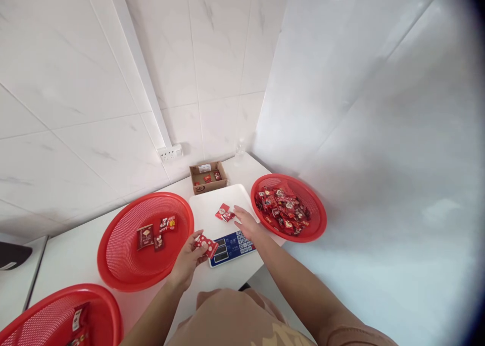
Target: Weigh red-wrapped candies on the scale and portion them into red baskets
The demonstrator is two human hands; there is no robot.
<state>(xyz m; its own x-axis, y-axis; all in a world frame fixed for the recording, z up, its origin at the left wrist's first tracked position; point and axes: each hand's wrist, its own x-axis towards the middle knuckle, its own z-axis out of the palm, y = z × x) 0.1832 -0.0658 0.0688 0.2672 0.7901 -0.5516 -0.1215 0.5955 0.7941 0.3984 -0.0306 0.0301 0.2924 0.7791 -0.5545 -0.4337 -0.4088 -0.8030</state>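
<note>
My left hand (186,260) grips a red candy packet with white dots (206,246) in front of the scale's blue keypad panel (231,250). On the scale's white pan (206,212) lie small red candy packets (224,212). My right hand (245,222) is over the pan just right of them, fingers apart and pointing at them; whether a fingertip touches one I cannot tell. To the right, a red mesh basket (321,219) is heaped with red-wrapped candies (284,207). A second red basket (113,265) on the left holds a few packets (146,236).
Behind the scale stands a small cardboard box (204,188) with a few red packets in it. Another red basket (115,313) sits at lower left with packets inside. A clear bottle-like object (240,151) is in the corner. A power socket (170,153) is on the tiled wall.
</note>
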